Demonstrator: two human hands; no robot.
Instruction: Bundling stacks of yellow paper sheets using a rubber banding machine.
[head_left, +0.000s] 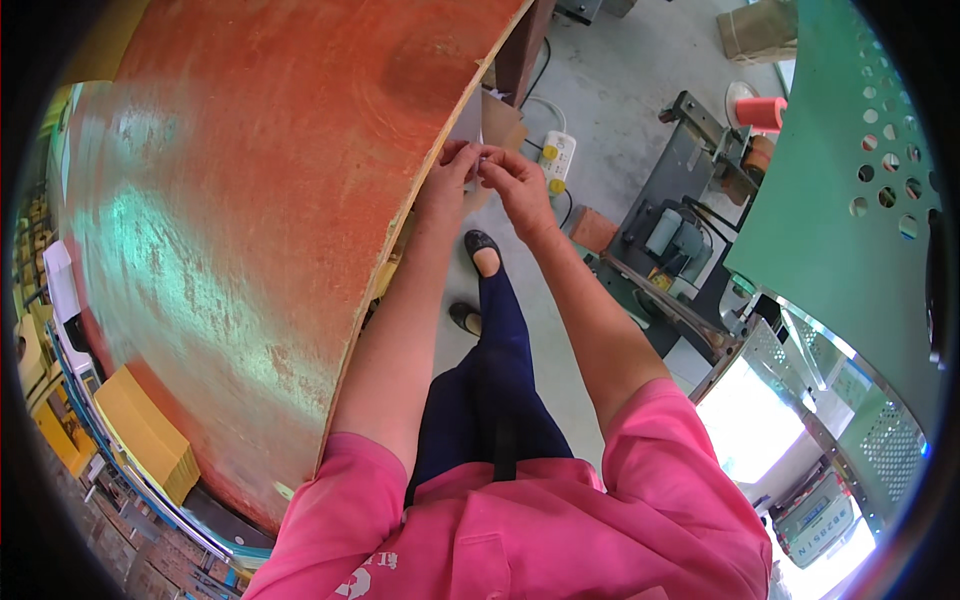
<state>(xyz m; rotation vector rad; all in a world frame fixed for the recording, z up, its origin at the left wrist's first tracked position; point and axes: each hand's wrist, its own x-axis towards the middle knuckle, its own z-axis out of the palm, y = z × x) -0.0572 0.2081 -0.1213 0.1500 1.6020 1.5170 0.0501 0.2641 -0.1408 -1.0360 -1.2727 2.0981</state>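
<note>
Beside the table (260, 220), hands (450, 178) (520, 190) close together

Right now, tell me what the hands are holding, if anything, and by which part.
It cannot be told: the left hand and right hand are close together beside the red table, and anything between them is too small to make out.

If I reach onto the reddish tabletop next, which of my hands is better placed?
Probably your left hand: it's close beside the edge of the reddish tabletop, while your right hand is farther from that edge.
</note>
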